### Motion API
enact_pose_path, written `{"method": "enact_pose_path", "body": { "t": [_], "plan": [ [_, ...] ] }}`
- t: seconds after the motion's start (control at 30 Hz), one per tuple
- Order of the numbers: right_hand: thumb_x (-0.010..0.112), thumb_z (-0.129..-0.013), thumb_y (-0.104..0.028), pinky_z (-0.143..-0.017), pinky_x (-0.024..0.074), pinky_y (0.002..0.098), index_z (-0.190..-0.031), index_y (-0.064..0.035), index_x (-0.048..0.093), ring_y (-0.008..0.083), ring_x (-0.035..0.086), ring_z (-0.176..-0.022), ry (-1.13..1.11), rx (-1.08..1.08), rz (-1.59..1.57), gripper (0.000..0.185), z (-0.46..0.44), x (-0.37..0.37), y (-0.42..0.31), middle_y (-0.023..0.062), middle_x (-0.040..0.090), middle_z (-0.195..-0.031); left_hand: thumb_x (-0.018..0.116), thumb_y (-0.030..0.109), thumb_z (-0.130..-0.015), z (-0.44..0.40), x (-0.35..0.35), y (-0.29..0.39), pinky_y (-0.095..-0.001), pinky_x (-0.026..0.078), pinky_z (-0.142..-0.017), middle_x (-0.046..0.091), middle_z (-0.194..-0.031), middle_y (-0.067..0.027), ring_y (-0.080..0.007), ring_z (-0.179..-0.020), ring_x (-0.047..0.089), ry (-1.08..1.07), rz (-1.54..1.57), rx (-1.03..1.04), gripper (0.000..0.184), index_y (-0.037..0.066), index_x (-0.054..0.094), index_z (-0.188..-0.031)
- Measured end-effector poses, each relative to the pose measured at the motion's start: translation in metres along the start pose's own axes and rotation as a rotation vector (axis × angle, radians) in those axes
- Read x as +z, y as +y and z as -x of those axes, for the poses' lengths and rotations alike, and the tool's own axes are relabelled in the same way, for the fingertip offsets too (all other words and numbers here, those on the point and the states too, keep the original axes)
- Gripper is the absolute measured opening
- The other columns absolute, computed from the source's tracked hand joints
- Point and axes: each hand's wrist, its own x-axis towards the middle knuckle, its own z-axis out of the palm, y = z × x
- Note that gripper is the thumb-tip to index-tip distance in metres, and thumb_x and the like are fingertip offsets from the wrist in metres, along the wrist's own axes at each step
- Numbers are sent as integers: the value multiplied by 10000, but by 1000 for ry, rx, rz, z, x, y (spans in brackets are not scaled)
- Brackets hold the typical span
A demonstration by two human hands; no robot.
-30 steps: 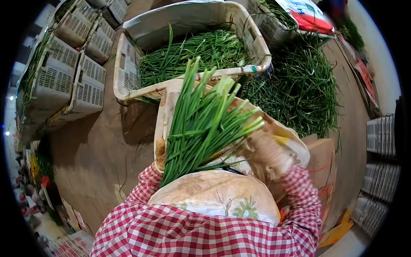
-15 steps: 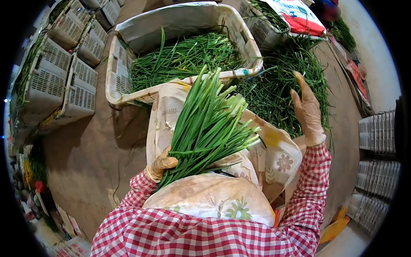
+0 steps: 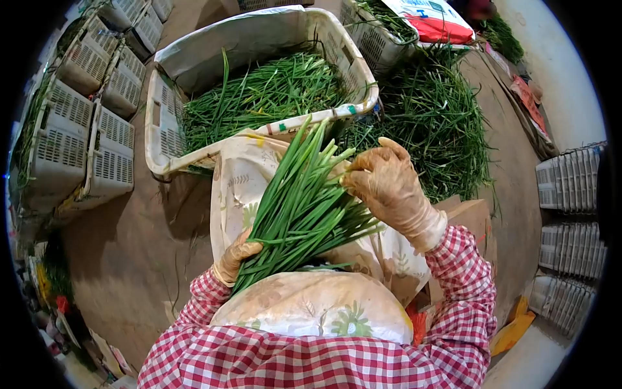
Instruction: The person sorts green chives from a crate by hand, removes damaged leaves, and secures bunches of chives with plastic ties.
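A bunch of long green stalks [image 3: 301, 201] lies slantwise over my lap, its pale ends up and to the right. My gloved left hand [image 3: 238, 257] is wrapped round the lower left part of the bunch, thumb on top. At the pale ends, my gloved right hand [image 3: 389, 188] has its fingers bent and pressed together; what they hold, if anything, is hidden. A stained, flower-printed apron [image 3: 311, 301] covers my lap beneath the stalks.
Ahead stands a white crate [image 3: 159, 129] with green stalks inside. Right of it is a large heap of greens [image 3: 440, 123]. Stacked crates [image 3: 61, 139] line the left, more crates [image 3: 570, 181] the right. A red and white sack [image 3: 440, 26] lies at the top.
My right hand has come back from above the heap to the pale ends of the bunch, its fingers now bent. My left hand still grips the stalks. The whole view has shifted slightly.
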Motion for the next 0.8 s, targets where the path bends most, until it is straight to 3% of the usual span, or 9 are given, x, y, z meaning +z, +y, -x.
{"method": "enact_pose_path", "body": {
  "t": [0.17,0.27,0.33,0.37,0.43,0.53,0.6,0.67,0.8],
  "plan": [
    [632,-800,-62,-936,440,354,-1039,-100,588,131,619,-677,227,-42,288,246,19,-1,20,-14,634,-759,592,212,-832,9,-16,-9,-367,427,-986,493,-1289,-153,-248,-1142,526,25,320,-72,621,17,345,-1367],
    [570,-817,-4,-637,513,302,-898,-58,598,151,595,-585,523,61,351,102,28,-25,82,13,614,-660,598,246,-834,11,-11,-9,-368,431,-982,494,-1289,-154,-249,-1140,527,40,315,-34,632,8,347,-1363],
    [565,-864,-61,-538,494,286,-876,-78,605,159,626,-640,514,494,567,45,51,-48,121,50,652,-724,603,254,-831,13,-14,-11,-370,435,-978,499,-1282,-152,-245,-1137,529,8,328,-30,638,7,348,-1362],
    [559,-877,-76,-515,483,265,-927,-72,618,142,629,-661,217,1108,678,77,44,-72,114,68,659,-758,616,240,-827,13,-13,-10,-363,444,-967,506,-1274,-146,-229,-1125,537,10,337,-20,640,8,350,-1362],
    [569,-873,-81,-518,480,272,-966,-74,621,144,628,-665,356,959,764,107,52,-64,125,71,663,-776,628,235,-824,12,-11,-12,-356,448,-961,506,-1273,-141,-219,-1121,539,14,320,-14,647,9,349,-1362],
    [609,-843,-120,-641,458,306,-982,-81,649,169,613,-728,585,452,160,150,42,-41,97,65,673,-828,660,220,-809,6,0,-7,-327,457,-939,514,-1261,-129,-192,-1101,545,23,285,-24,672,9,345,-1364],
    [639,-812,-174,-822,407,345,-918,-93,682,187,593,-833,383,232,-227,140,9,-12,33,52,675,-861,669,214,-798,3,2,-6,-324,437,-957,517,-1254,-125,-189,-1110,533,31,136,-10,705,10,326,-1378],
    [667,-783,-270,-975,327,397,-899,-105,705,200,571,-935,125,137,-26,205,-3,2,-1,48,673,-894,665,222,-794,3,2,-4,-326,430,-961,509,-1263,-121,-192,-1114,529,61,-54,-17,729,8,303,-1389],
    [654,-763,-371,-1024,248,445,-983,-161,711,212,570,-999,-275,290,-584,309,-4,28,3,48,668,-973,606,175,-839,0,1,-4,-313,379,-973,496,-1276,-116,-181,-1118,489,49,-584,122,643,-11,319,-1383]
  ]
}}
